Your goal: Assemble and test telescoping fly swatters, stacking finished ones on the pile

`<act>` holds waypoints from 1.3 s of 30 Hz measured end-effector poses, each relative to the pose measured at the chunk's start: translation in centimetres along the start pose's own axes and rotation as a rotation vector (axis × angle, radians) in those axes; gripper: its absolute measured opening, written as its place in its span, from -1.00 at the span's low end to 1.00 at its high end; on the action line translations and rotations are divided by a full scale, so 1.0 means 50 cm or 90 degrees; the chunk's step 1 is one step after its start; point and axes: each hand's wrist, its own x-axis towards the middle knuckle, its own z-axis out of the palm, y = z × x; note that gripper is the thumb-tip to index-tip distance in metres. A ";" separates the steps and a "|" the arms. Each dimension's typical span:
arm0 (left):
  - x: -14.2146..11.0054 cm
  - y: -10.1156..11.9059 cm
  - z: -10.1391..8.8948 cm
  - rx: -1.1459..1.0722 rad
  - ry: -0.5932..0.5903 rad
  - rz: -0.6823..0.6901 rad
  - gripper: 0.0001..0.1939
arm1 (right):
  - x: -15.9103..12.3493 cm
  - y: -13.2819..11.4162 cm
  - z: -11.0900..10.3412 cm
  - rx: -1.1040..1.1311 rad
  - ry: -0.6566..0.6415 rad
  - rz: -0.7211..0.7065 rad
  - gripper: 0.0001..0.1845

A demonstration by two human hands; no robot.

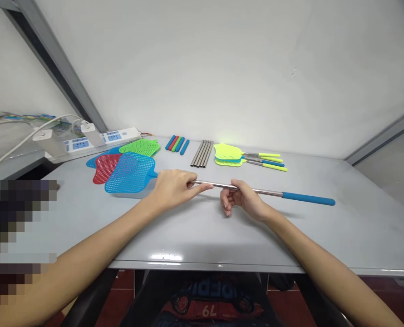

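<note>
A blue fly swatter (130,173) with a long metal rod and a blue grip (308,199) lies stretched across the grey table (202,236). My left hand (173,187) is closed around the rod near the blue head. My right hand (243,200) is closed around the rod's middle, fingers curled under it. The rod runs from the head at the left to the blue grip at the right.
Red, blue and green swatter heads (110,164) are piled at the left. Behind them lie coloured grips (177,144), several metal rods (202,153) and finished yellow swatters (243,159). A power strip (96,138) with plugs sits at the back left.
</note>
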 end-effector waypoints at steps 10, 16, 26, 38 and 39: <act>-0.005 -0.001 0.007 0.042 0.031 0.017 -0.44 | -0.007 0.001 0.000 0.096 -0.102 0.041 -0.44; -0.010 0.003 0.018 0.041 0.011 0.045 -0.46 | -0.006 0.006 -0.004 0.106 -0.108 0.047 -0.43; -0.016 0.014 0.020 -0.009 -0.039 0.081 -0.57 | -0.003 0.011 -0.001 0.104 -0.115 0.067 -0.41; -0.006 0.014 0.019 -0.051 -0.052 0.057 -0.52 | 0.003 0.012 0.002 0.080 -0.077 0.048 -0.43; -0.004 0.013 0.018 -0.061 -0.054 0.057 -0.52 | 0.004 0.013 0.003 0.083 -0.068 0.039 -0.44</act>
